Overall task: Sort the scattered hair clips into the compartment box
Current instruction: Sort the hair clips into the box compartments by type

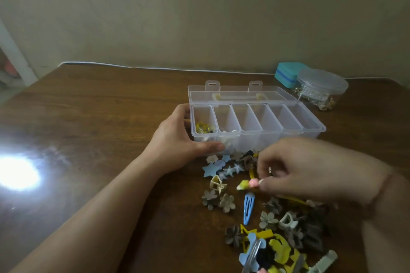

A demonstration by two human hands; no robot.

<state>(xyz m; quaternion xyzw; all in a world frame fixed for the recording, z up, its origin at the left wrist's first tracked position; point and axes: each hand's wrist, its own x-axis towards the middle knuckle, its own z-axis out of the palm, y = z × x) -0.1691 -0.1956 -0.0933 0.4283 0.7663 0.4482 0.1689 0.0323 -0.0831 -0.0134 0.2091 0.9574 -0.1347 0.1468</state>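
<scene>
- Your right hand (310, 168) pinches a small clip with pink and yellow beads (246, 184) at one end, just above the scattered hair clips (277, 228).
- It looks light and stiff; the beads may be slippery, so keep hold of the bare end.
- Your left hand (177, 137) is wrapped around the compartment box (310, 133) at its left end, steadying it.
- No readable writing anywhere.
</scene>
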